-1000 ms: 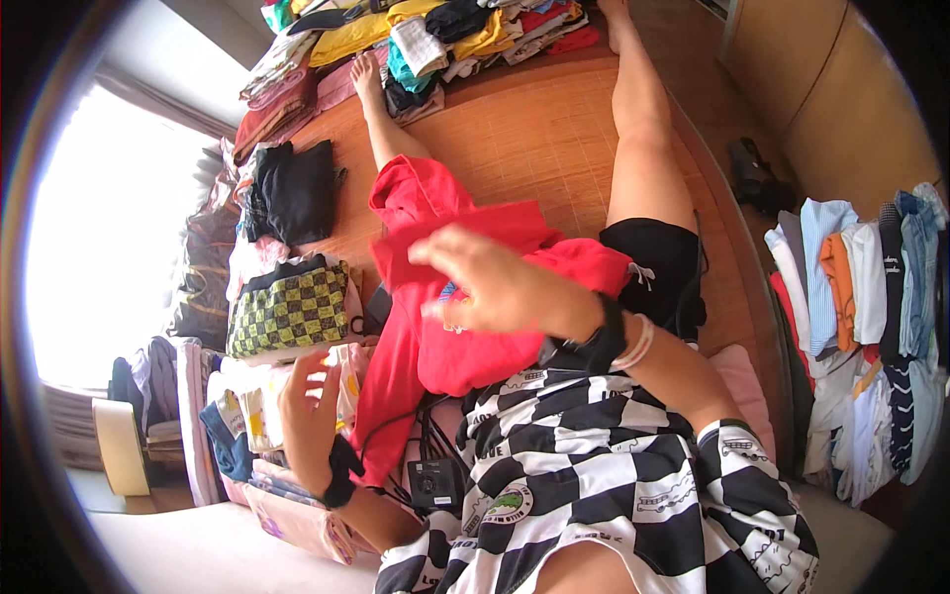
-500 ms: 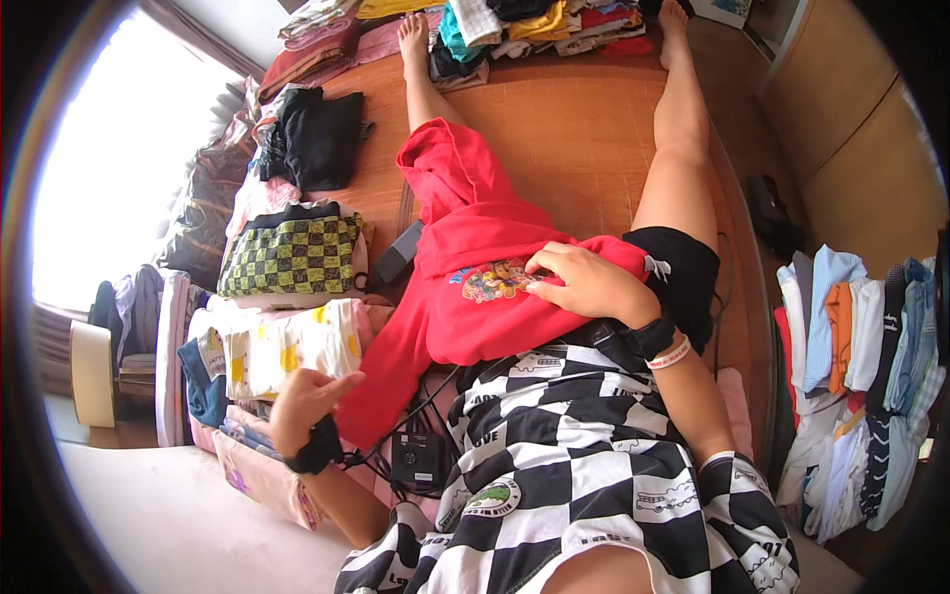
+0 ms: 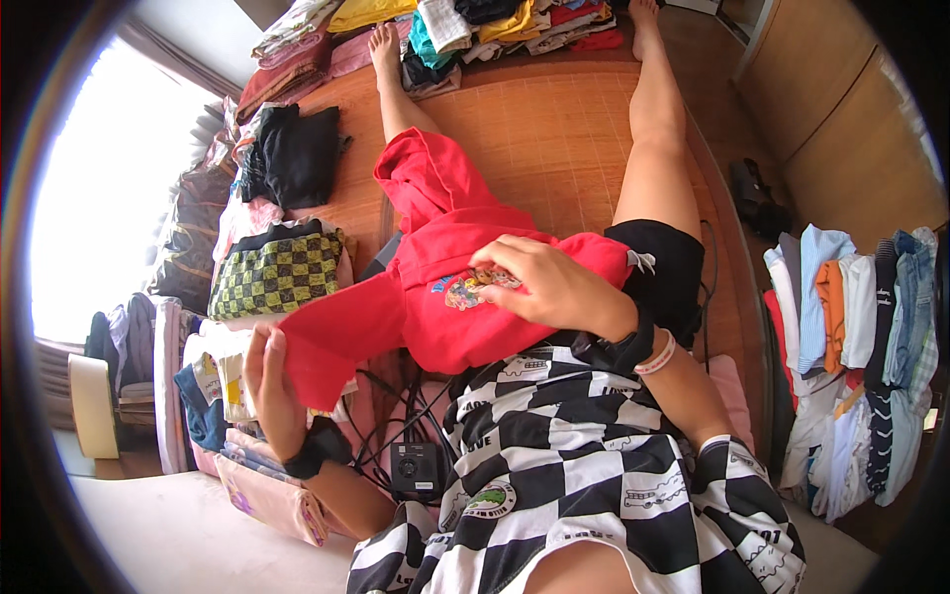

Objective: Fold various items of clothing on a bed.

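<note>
A red sweatshirt [image 3: 465, 332] with a colourful cartoon print lies across my lap, one part of it stretching along my left leg. Its near left sleeve [image 3: 341, 337] is raised off the bed at an angle. My left hand [image 3: 269, 386] is at the sleeve's outer edge, fingers pointing up and pressed against the cloth; the thumb is partly hidden behind it. Over the print, my right hand [image 3: 539, 287] rests with thumb and fingers apart, slightly bent, gripping nothing. Both wrists wear black bands.
Folded clothes lie left: a green-black checked garment [image 3: 277, 267], black clothing [image 3: 292, 153], a pink bundle [image 3: 272, 495]. More piles [image 3: 495, 35] lie beyond my feet. A clothes stack [image 3: 851, 366] stands right. A black box with cables [image 3: 414, 465] is by my left hip.
The red sleeve has risen and swung outward to the left, with my left hand now against its end. My right hand has shifted slightly on the print, its fingers more bent. The view has tilted slightly.
</note>
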{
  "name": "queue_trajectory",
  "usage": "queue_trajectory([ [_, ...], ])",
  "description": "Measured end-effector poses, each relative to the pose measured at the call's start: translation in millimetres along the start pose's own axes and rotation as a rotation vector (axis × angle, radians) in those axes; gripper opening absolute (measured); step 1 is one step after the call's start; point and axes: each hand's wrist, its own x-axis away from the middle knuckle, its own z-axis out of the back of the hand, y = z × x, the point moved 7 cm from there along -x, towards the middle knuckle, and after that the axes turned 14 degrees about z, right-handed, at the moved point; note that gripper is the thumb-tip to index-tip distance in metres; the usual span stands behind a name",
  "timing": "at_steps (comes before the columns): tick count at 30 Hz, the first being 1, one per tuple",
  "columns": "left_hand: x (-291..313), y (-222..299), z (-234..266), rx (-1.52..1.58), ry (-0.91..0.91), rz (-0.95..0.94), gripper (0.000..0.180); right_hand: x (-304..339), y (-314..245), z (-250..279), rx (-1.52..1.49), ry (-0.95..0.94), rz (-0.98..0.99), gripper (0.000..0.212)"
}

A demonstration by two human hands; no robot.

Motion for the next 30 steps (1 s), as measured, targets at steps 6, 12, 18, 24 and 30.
queue_trajectory([
  [6, -27.1, 4.9, -98.7, -0.134, -0.27, -0.197, 0.023, -43.7, -56.9, -7.9, -0.089, 0.139, 0.165, 0.103],
  [12, -59.2, 21.5, -191.8, 0.156, -0.656, 0.043, 0.027, -59.1, -12.5, 30.8, -0.102, 0.324, -0.23, 0.075],
  [18, -165.9, -22.9, -187.3, -0.081, -0.439, -0.117, 0.037, 21.4, 101.2, 57.5, 0.27, 0.406, -0.439, 0.07],
  [24, -307.0, -101.4, -132.0, -0.708, 0.207, -0.131, 0.089, 46.5, 100.4, 69.4, 0.295, 0.258, -0.506, 0.058],
  [30, -326.0, -156.0, -151.2, -0.166, -0.168, 0.516, 0.065, 65.8, 98.6, 81.1, 0.278, 0.314, -0.506, 0.053],
])
